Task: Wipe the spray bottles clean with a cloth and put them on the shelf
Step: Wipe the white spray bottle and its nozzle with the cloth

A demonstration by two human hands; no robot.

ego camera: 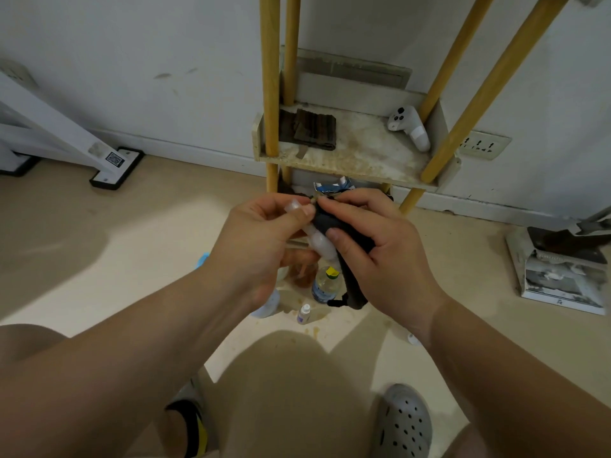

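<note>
My left hand (261,239) grips a small clear spray bottle (317,241) by its cap end, tilted in front of me. My right hand (373,246) holds a dark cloth (350,239) wrapped against the bottle's side, and a tail of the cloth hangs down below. On the floor under my hands stand a clear bottle with a yellow cap (325,282), an amber bottle (304,272), a tiny purple-labelled bottle (304,314) and a pale bottle (269,305), partly hidden by my left wrist. The low shelf (363,153) with yellow poles stands just beyond.
The stained shelf holds a folded brown cloth (312,128) and a white controller (410,125). A blue-and-white packet (334,186) lies under the shelf. A white stand's foot (115,166) is at the left, a dirty box (562,269) at the right, and a wall socket (484,145).
</note>
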